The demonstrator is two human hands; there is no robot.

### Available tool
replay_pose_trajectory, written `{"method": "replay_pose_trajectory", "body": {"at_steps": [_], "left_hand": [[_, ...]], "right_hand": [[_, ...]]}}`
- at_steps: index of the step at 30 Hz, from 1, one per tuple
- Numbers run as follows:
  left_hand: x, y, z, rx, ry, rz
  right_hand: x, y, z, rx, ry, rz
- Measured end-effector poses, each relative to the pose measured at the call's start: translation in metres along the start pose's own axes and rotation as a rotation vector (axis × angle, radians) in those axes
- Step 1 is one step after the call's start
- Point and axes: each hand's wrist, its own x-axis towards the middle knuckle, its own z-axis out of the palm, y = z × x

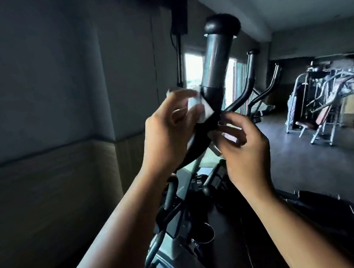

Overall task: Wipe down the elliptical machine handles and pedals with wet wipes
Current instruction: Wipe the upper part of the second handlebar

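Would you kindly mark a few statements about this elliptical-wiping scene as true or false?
1. The left hand holds a white wet wipe against the elliptical's black-and-grey tubular handle. True.
2. The wipe covers the round black end cap on top of the handle. False: it sits lower, at the base of the grey sleeve.
3. The right hand hangs down at the person's side. False: it is raised beside the handle's black bend, just below the wipe.
4. Across the room at the right stand grey metal gym machines. True.
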Motion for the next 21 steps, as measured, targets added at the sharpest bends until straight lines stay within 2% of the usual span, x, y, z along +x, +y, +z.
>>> {"method": "replay_pose_trajectory", "body": {"at_steps": [3,7,14,17,21], "left_hand": [[-0.021,-0.027,-0.022,0.041,-0.199,0.084],[-0.032,-0.057,-0.035,0.126,-0.225,0.182],[0.013,-0.027,-0.014,-0.217,-0.207,0.074],[0.026,-0.023,-0.011,-0.290,-0.221,0.066],[0.010,-0.048,-0.023,-0.244,-0.394,0.026]], "right_hand": [[-0.006,-0.006,0.007,0.013,0.057,-0.011],[-0.013,-0.010,0.015,-0.008,0.123,-0.016],[-0.022,-0.017,0.023,-0.111,0.177,-0.033],[-0.022,-0.019,0.024,-0.143,0.174,-0.027],[-0.023,-0.021,0.025,-0.135,0.161,-0.004]]}}
